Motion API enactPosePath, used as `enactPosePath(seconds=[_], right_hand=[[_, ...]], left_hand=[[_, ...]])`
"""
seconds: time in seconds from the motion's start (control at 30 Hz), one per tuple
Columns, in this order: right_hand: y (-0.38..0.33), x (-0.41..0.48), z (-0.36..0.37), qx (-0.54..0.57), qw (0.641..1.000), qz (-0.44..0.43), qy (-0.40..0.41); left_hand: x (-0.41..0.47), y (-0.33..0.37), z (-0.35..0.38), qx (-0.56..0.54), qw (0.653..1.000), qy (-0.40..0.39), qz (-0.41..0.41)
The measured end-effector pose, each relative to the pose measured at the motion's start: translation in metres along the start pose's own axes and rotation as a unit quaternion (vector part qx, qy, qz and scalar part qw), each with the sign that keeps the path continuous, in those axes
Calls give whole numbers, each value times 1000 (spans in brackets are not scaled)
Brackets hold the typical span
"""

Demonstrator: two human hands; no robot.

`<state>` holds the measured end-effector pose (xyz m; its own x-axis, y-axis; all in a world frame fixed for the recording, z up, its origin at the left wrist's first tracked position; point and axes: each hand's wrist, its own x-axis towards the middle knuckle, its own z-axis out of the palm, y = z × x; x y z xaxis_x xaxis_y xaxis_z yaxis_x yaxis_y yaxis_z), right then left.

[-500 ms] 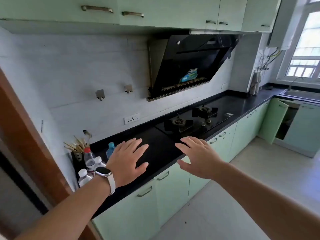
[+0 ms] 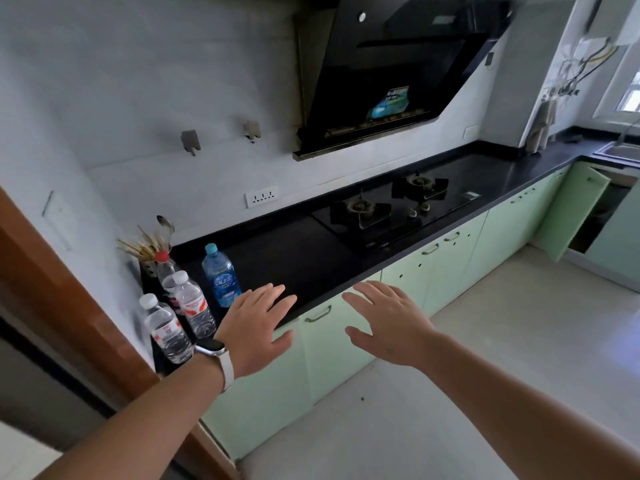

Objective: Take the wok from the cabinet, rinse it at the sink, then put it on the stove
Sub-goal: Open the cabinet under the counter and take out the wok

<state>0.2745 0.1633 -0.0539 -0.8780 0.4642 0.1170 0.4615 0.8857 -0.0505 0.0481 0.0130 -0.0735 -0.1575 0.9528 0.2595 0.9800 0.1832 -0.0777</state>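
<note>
No wok is in view. My left hand (image 2: 258, 329), with a watch on its wrist, and my right hand (image 2: 389, 322) are held out flat with fingers spread, empty, over the front edge of the black counter (image 2: 294, 261). Pale green lower cabinets (image 2: 332, 344) with closed doors run below the counter. A black two-burner gas stove (image 2: 394, 209) is set into the counter further right, with nothing on it. The sink (image 2: 620, 150) lies at the far right under the window. One cabinet door (image 2: 575, 209) below the sink stands open onto a dark inside.
Several water bottles (image 2: 188, 306) and a holder of chopsticks (image 2: 149, 251) stand at the counter's left end. A black range hood (image 2: 398, 74) hangs over the stove. A brown door frame (image 2: 69, 296) is at my left. The light floor (image 2: 450, 393) stretches to the right.
The view has tilted down and moved closer to the counter. Both hands sit lower in view, still flat and empty.
</note>
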Motion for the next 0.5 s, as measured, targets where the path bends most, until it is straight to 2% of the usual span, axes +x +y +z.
enactPosePath(seconds=[0.5], right_hand=[[14,117,79,6,992,-45,-114]], left_hand=[[43,-61,109,-51,994,-79,-63]])
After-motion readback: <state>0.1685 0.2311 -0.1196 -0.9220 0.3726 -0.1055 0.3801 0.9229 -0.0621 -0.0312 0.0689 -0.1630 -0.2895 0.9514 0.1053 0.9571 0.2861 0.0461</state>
